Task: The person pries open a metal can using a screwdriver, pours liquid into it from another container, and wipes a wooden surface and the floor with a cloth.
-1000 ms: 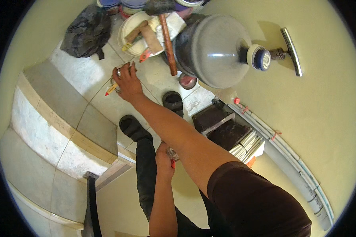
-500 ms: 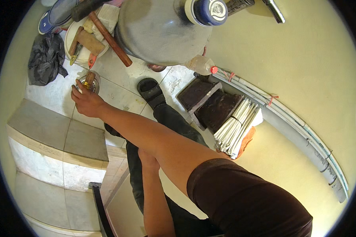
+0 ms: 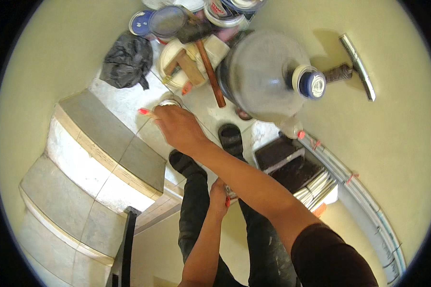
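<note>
My right hand (image 3: 181,128) reaches forward over the tiled floor, its fingers closed round a paintbrush (image 3: 146,112). Only the brush's pale, red-tipped end shows at the left of the hand; the rest is hidden. Just beyond the knuckles is a round metal tin (image 3: 170,102), partly covered by the hand. My left hand (image 3: 218,197) is between my legs, below the right forearm. Its fingers are curled round something I cannot make out, with a bit of red (image 3: 228,201) showing at its right side.
A mallet (image 3: 209,71), a white lid (image 3: 166,60) with tools and several tubs lie ahead, beside a black bag (image 3: 127,60). Right stand a large water bottle (image 3: 268,71), dark blocks (image 3: 275,155) and long pipes (image 3: 357,186). Tiled steps (image 3: 115,138) are at left.
The view has swung, so the surroundings sit further right and lower. My right hand has turned over, back upward, and the brush's red end now points left. My left hand shows more fully.
</note>
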Demonstrator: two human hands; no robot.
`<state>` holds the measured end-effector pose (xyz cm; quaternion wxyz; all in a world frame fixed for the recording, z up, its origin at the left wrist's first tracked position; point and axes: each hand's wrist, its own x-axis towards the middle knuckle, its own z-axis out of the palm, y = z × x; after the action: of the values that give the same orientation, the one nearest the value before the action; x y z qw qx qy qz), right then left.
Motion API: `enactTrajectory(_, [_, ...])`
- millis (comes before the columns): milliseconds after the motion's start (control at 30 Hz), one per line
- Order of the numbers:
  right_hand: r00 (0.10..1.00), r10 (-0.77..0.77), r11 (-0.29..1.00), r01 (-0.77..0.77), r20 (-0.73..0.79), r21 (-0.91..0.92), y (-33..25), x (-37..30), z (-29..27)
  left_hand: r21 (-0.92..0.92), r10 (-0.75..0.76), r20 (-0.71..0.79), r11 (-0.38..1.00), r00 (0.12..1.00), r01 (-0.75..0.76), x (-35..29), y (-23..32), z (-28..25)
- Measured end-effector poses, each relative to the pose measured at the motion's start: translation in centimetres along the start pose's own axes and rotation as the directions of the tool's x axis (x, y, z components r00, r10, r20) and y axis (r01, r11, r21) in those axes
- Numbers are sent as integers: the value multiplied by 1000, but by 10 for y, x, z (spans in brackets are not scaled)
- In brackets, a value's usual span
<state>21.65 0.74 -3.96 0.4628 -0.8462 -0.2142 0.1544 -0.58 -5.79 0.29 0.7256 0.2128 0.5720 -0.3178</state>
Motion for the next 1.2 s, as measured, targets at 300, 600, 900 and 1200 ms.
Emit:
enactTrajectory(300, [964, 117, 993, -106, -240, 57, -7, 114, -108, -182, -5, 33, 983, 999, 11, 1, 2, 5])
enactTrajectory(600, [940, 258, 906, -316, -222, -283, 41, 274, -68, -308, 47, 47, 951, 998, -30, 3, 4, -5])
enactTrajectory(900, [942, 185, 854, -296, -281, -428, 53, 285, -68, -365, 68, 18, 929, 998, -57, 1, 12, -6])
enactTrajectory(1200, [992, -46, 168, -106, -115, -980, 31, 378, -150, -467, 92, 69, 883, 993, -50, -7, 29, -7])
